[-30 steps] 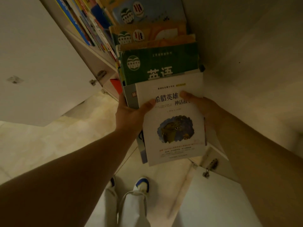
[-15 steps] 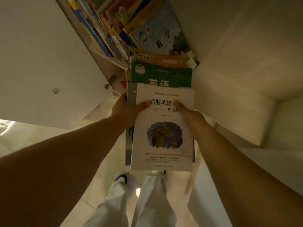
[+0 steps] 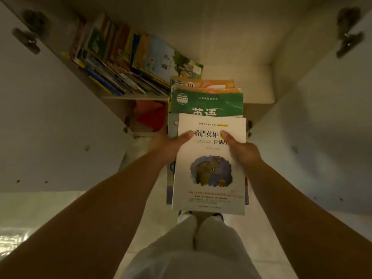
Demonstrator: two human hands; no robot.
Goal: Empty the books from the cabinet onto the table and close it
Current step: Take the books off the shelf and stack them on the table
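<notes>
A stack of books point(image 3: 209, 158) is held out in front of the open cabinet point(image 3: 261, 81) by both hands. The left hand point(image 3: 167, 146) is clasped on the stack's left edge, thumb laid across the white top cover, fingers hidden beneath. The right hand point(image 3: 241, 152) is clasped on the right edge in the same way, thumb on the cover. A white book point(image 3: 210, 178) with a dark round picture is seen on top; beyond the thumbs a green book point(image 3: 207, 105) and orange-covered books point(image 3: 205, 85) are fanned out from the stack toward the cabinet. Beyond the grip and to its left, a row of leaning books point(image 3: 124, 63) is seen on the shelf point(image 3: 134, 97). The left door point(image 3: 50, 117) and right door point(image 3: 326, 127) are swung open on either side of the grip. Below the grip, light trousers point(image 3: 193, 250) and tiled floor point(image 3: 50, 208) are seen.
</notes>
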